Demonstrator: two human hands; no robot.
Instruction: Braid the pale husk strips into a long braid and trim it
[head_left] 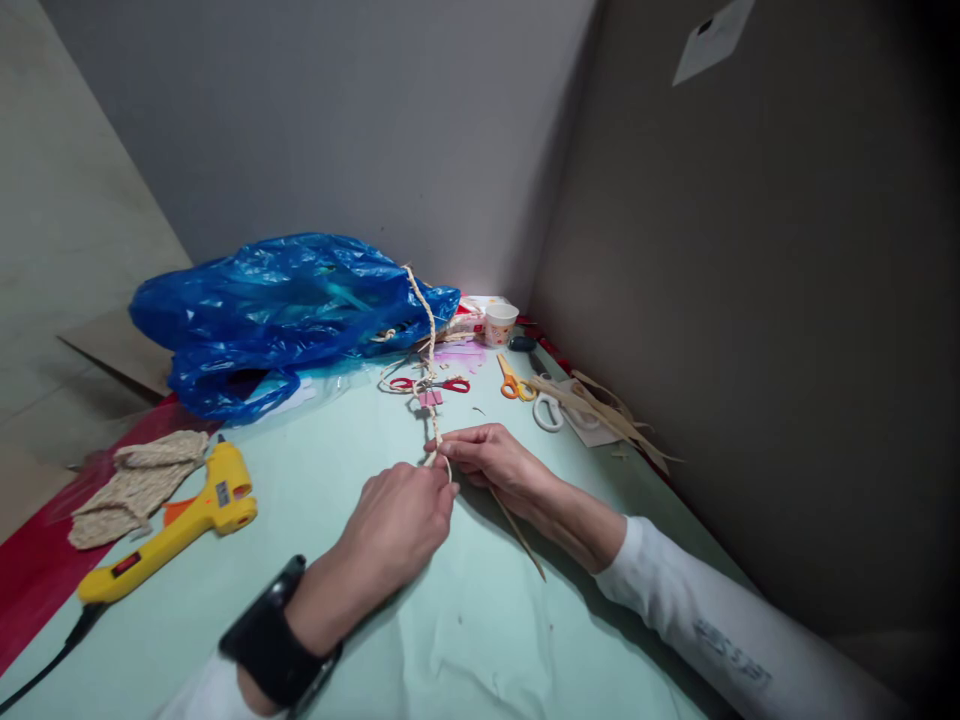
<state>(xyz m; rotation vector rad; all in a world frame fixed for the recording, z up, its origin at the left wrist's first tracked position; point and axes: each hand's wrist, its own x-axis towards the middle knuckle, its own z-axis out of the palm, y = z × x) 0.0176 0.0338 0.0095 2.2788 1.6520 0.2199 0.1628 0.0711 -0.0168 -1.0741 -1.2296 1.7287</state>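
A pale braided cord [431,345] runs from the blue bag down the middle of the table to my fingers. My left hand [405,515], with a black band at the wrist, is closed on the cord's near end. Reaching in from the right, my right hand [499,460] pinches the same end, its fingertips touching those of the left. One loose strand [525,543] trails below my right hand toward me. Red-handled scissors [455,385] and a small pink piece [430,398] lie beside the cord, just beyond my hands.
A blue plastic bag [300,300] fills the back left. At left lie a yellow glue gun [172,525] with its cable and a woven piece [139,490]. Orange scissors [513,380], white-handled scissors [548,411], dry strips [611,415] and a paper cup [500,325] stand or lie at right, near the wall.
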